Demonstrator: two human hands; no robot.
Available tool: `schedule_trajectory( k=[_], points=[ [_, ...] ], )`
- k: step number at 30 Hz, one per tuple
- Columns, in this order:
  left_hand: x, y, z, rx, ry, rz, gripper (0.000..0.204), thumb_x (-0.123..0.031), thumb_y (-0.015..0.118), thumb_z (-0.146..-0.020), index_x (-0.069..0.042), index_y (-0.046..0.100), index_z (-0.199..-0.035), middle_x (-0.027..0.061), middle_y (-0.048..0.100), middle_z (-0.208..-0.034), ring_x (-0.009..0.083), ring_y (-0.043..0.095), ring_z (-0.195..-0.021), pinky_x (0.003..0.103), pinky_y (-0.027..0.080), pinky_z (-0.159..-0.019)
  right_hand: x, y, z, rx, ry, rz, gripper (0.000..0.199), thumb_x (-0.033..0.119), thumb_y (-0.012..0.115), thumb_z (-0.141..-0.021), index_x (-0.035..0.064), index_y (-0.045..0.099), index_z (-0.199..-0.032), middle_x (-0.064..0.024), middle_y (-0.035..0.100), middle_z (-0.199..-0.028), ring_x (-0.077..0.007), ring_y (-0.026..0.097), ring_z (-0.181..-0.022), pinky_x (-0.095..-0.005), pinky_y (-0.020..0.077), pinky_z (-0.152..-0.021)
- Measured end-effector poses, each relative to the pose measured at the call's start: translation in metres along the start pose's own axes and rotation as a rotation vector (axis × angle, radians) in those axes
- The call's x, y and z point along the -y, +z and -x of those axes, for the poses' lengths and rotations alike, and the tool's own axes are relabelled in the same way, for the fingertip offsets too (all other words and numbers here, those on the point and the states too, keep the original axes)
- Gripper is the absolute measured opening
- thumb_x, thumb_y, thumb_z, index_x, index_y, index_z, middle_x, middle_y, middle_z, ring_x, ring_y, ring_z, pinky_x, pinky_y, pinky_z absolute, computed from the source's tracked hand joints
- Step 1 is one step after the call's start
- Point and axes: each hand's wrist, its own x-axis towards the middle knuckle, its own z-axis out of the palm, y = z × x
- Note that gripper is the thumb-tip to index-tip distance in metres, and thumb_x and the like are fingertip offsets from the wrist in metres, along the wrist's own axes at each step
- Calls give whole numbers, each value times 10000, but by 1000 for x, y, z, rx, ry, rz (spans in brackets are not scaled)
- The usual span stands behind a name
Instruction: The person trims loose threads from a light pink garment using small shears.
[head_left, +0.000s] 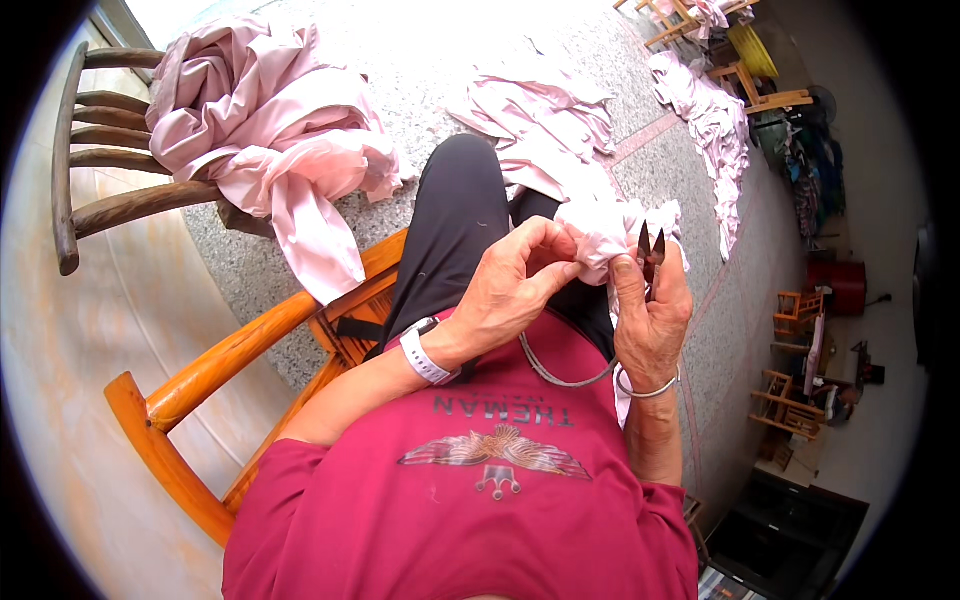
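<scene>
Speckled grey stone floor [430,60] with a wooden chair [200,380] beside the seated person. Pale pink cloth [610,235], crumpled and soft, sits above the lap, just past the chair's arm. Left hand [510,285]: grip closed, pinching the cloth's edge. Right hand [650,320]: grip closed around small dark thread snips [650,250], blades pointing up, touching the cloth. More pink garments [270,130] heap on a second chair [100,150] beyond.

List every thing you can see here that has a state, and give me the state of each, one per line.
Left hand: closed, pinching the pink cloth.
Right hand: closed around the snips.
Snips: blades slightly apart, tips up.
Pink cloth: bunched between both hands.
Pink pile: crumpled, draped over the dark chair.
Dark chair: tipped over.
</scene>
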Motion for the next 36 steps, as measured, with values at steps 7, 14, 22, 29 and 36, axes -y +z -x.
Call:
schedule_trajectory(
  k=[7, 14, 22, 29, 36],
  points=[
    [4, 8, 1, -44, 40, -63, 225, -43, 630, -958, 4, 574, -1171, 50, 659, -1088, 108, 631, -1022, 269, 511, -907, 2, 2, -2, -51, -73, 35, 153, 92, 612, -978, -21, 588, -1079, -81, 675, -826, -142, 668, -750, -275, 523, -668],
    [5, -1, -4, -81, 44, 81, 116, -77, 613, -971, -8, 619, -1064, 13, 664, -987, 49, 598, -859, 225, 494, -747, 12, 0, 6, 1, -3, -102, 153, 144, 609, -993, 13, 572, -1063, 18, 590, -829, -59, 533, -733, -209, 445, -659],
    [-17, -15, 1, 101, 6, 236, 82, -79, 520, -1022, -24, 576, -1048, -7, 622, -1009, 40, 537, -920, 219, 437, -827, 27, -27, 2, -4, 87, -324, 154, 90, 605, -980, 9, 566, -1105, 35, 579, -912, -40, 493, -771, -178, 403, -690],
    [-96, -17, 23, 135, 8, 459, 188, -194, 446, -1059, -27, 526, -1029, 19, 545, -901, 66, 516, -825, 235, 433, -735, 74, -12, 9, 58, 41, -491, 224, 109, 614, -972, -16, 559, -1150, 0, 612, -949, -45, 499, -798, -202, 414, -708],
    [-11, -40, -6, 38, -191, 99, 274, -340, 630, -985, -76, 558, -1004, -50, 560, -911, 19, 522, -811, 187, 439, -683, -24, 26, 18, 66, 284, -442, 137, 100, 603, -983, 18, 574, -1090, 20, 595, -906, -48, 514, -803, -220, 440, -712]
  ],
)
